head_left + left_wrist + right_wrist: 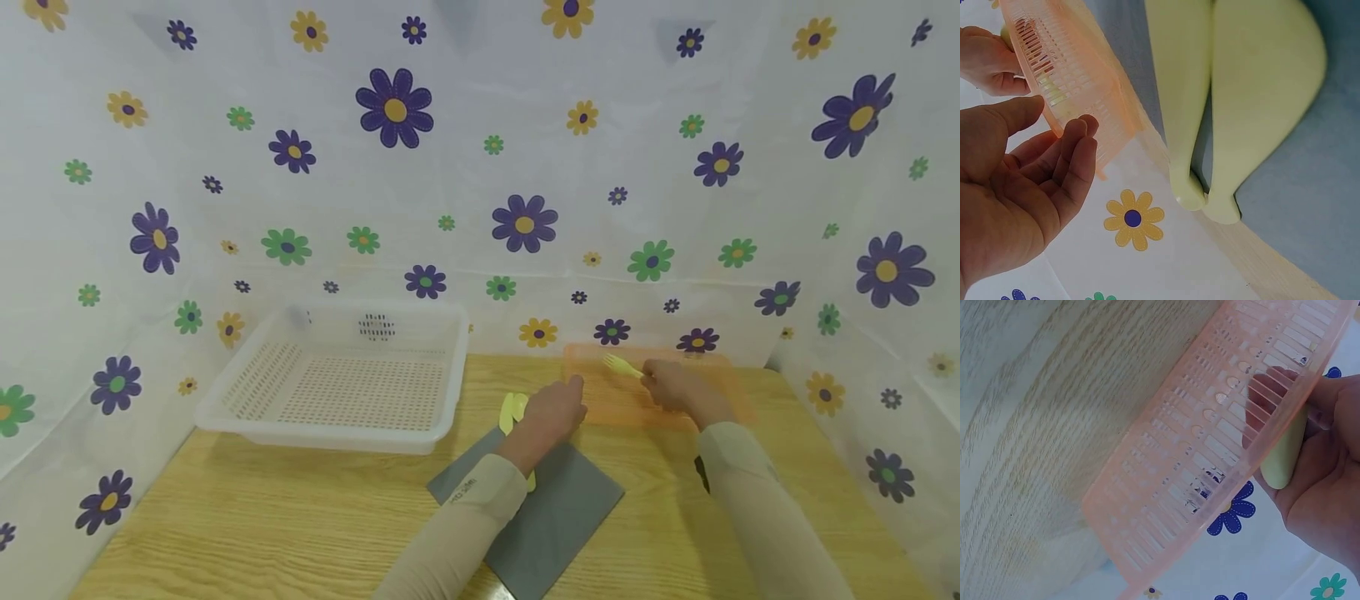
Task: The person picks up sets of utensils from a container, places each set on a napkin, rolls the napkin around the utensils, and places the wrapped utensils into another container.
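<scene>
My right hand point(675, 387) grips a pale yellow fork point(622, 365) by its handle, with the tines pointing left over the orange slotted basket point(600, 412). In the right wrist view, the fork's handle end point(1284, 453) shows below the fingers, beyond the basket rim. My left hand point(551, 412) is at the basket's left end; in the left wrist view its thumb and curled fingers are around the rim point(1050, 119). Beneath the left arm, pale yellow utensils point(507, 412) lie on a grey sheet point(555, 517), partly hidden by the hand and forearm.
A large white perforated basket point(330, 433) stands on the left of the wooden table point(300, 517). White flower-printed sheeting point(480, 175) closes off the back and both sides. The orange basket sits near the back sheeting.
</scene>
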The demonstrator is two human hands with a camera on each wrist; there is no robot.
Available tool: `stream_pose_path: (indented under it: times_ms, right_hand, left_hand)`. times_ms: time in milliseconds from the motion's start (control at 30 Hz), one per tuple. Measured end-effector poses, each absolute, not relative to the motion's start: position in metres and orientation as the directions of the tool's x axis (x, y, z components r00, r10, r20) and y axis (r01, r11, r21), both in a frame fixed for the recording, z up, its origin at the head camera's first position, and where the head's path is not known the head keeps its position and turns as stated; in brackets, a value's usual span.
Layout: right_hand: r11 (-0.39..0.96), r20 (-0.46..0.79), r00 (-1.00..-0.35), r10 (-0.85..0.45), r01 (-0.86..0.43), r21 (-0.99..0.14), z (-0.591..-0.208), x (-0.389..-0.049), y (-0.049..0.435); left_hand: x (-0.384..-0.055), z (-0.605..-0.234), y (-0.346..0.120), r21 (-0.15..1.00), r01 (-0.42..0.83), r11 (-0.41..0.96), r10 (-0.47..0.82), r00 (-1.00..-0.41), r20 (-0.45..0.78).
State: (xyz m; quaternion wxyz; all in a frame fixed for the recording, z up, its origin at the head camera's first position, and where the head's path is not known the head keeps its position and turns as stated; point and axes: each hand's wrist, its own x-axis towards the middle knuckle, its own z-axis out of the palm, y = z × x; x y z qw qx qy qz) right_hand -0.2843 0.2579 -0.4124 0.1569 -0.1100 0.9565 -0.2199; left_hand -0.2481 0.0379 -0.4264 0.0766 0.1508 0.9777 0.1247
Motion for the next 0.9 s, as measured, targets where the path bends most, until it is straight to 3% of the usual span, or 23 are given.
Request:
stream_pose_path:
  times_ms: [267,600,900]
  right_hand:
    - [0.871,-0.158,-0.941,-0.301,-0.203,-0.446,-0.414,-0.283,0.259]
    - [0.671,-0.14,-0.961,-0.238,-0.058,-0.739,-0.413,-0.273,0.266]
    - [0.495,-0.069,-0.982,-0.174,-0.027,-0.868,-0.412,-0.264,0.26]
  left_hand:
    - [-0.246,-0.425,0.035,0.273,0.293,0.916,0.332,-0.937,-0.108]
    - [-0.248,-0.43,0.029,0.325,0.323,0.889,0.368,-0.926,-0.084]
    - [-0.247,-0.431,0.025,0.376,0.341,0.862,0.39,-0.919,-0.061]
